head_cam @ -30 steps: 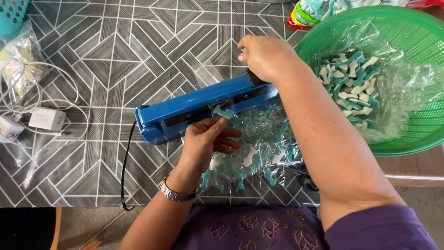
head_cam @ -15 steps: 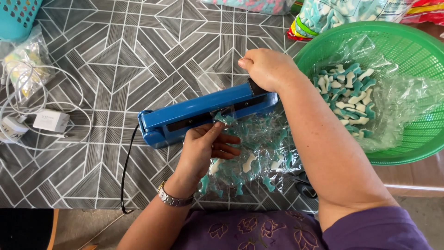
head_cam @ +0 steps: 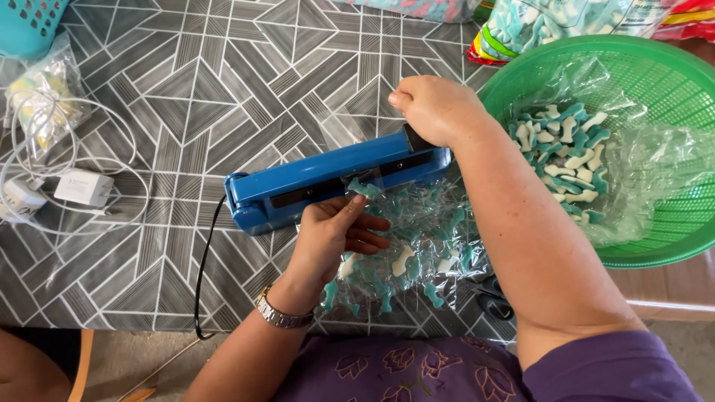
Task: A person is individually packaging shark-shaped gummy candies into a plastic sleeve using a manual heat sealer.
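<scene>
From the head camera I see my right hand (head_cam: pixel 434 109) closed over the far end of the blue heat sealer (head_cam: pixel 335 182), pressing its arm down on the mouth of a clear bag of blue-and-white gummies (head_cam: pixel 406 249) that lies on the patterned tablecloth (head_cam: pixel 186 89) just in front of the sealer. My left hand (head_cam: pixel 334 234) rests on the bag with thumb and forefinger pinching its top edge at the bar, though the crinkled film makes the exact grip hard to judge. A green basket (head_cam: pixel 670 82) with more gummy bags sits to the right; a white charger (head_cam: pixel 82 187) lies well off left.
</scene>
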